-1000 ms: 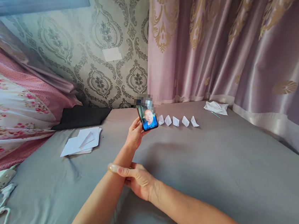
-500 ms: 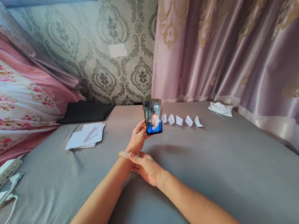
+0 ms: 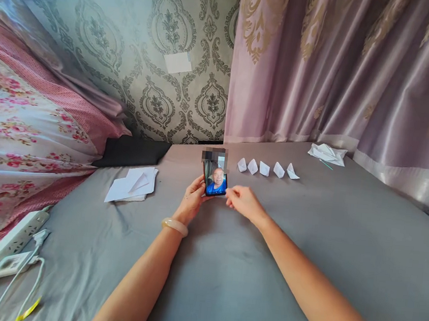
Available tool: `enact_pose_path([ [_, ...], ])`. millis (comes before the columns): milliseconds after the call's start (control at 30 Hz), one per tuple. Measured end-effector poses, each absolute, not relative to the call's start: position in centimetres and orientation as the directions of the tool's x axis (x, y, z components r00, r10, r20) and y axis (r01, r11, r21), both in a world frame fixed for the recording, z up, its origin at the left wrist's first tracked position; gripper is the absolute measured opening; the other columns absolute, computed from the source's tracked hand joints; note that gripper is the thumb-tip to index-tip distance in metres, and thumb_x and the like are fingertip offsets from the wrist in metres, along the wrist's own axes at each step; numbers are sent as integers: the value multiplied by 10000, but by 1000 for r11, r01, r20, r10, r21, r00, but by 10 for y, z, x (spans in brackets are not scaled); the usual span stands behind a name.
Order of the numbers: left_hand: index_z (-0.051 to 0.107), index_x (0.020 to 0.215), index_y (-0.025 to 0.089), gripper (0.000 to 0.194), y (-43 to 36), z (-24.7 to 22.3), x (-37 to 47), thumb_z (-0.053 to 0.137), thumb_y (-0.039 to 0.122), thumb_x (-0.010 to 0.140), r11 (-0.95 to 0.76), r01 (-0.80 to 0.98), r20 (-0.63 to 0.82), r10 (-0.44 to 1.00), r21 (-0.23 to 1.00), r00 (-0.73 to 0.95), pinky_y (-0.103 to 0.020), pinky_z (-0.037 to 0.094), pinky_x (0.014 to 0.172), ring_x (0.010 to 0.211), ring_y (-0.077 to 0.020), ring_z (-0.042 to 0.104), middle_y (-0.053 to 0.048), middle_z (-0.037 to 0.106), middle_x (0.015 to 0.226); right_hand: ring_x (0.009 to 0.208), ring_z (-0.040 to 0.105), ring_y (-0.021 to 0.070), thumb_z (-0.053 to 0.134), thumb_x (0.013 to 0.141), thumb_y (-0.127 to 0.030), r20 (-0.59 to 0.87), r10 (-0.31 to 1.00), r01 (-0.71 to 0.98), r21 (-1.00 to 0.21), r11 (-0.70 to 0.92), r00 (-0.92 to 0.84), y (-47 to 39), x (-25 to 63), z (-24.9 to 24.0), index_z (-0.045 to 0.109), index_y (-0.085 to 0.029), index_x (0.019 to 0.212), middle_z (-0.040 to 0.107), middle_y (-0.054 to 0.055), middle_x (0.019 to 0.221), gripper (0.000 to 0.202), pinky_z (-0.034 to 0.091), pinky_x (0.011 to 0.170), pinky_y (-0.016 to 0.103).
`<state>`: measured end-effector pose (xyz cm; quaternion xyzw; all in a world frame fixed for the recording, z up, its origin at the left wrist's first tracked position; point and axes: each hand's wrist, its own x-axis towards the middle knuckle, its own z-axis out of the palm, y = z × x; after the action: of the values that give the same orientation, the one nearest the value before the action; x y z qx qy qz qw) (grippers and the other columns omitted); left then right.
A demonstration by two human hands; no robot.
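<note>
My left hand [image 3: 194,195] is wrapped round the lower left side of a smartphone [image 3: 215,180], held upright above the grey sheet. Its lit screen shows a video picture of a person in a blue top, and the upper part is pixelated. A pale bangle [image 3: 175,226] circles my left wrist. Close to the phone's lower right corner is my right hand [image 3: 243,202], its fingers curled in with no object visible in them. Whether its fingertips touch the phone's edge I cannot tell.
Several folded white paper shapes [image 3: 264,169] stand in a row right of the phone. White paper sheets [image 3: 133,185] lie on the left, more folded paper [image 3: 328,153] at the back right. A black cloth [image 3: 134,152] and a power strip [image 3: 6,248] with cables are on the left.
My right hand has left the bangle at my left wrist and moved up beside the phone's lower right corner, its fingers curling. The phone has shifted slightly left and down in view.
</note>
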<state>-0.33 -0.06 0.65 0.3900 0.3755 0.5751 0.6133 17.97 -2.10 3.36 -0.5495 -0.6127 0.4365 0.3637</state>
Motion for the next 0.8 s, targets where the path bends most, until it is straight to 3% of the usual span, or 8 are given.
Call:
enact_pose_path([
  [100,613,1240,219,594,1,0,-2,795,380,698,57,-390,-34,997,919,68,-382,540,827,867,-185,650,-64,678,1059,868,692,204,497,905,-375,105,992,296,-952,79,73,-1,191,10,672,-192,925,743,81,911,254,525,823,344],
  [233,600,1267,221,611,0,-2,0,783,406,715,58,-357,-30,996,932,83,-370,527,833,892,-192,649,-73,685,1077,1088,658,232,554,890,-451,95,995,57,-994,93,40,11,194,-9,643,-220,1139,722,101,1116,351,492,963,416],
  [433,606,1268,201,598,-1,-6,6,775,392,727,63,-375,-13,991,925,134,-331,488,852,871,-177,639,-64,700,1021,1009,690,240,694,783,-483,67,998,-166,-984,63,-19,17,190,-15,681,-218,1126,731,62,1113,433,503,993,437],
  [800,596,1289,200,556,6,-16,4,722,393,784,30,-324,29,984,946,176,-335,469,897,910,-178,626,-49,701,995,983,699,247,829,629,-483,43,999,-290,-956,37,-15,15,195,-13,743,-235,1062,745,36,1096,506,515,989,472],
])
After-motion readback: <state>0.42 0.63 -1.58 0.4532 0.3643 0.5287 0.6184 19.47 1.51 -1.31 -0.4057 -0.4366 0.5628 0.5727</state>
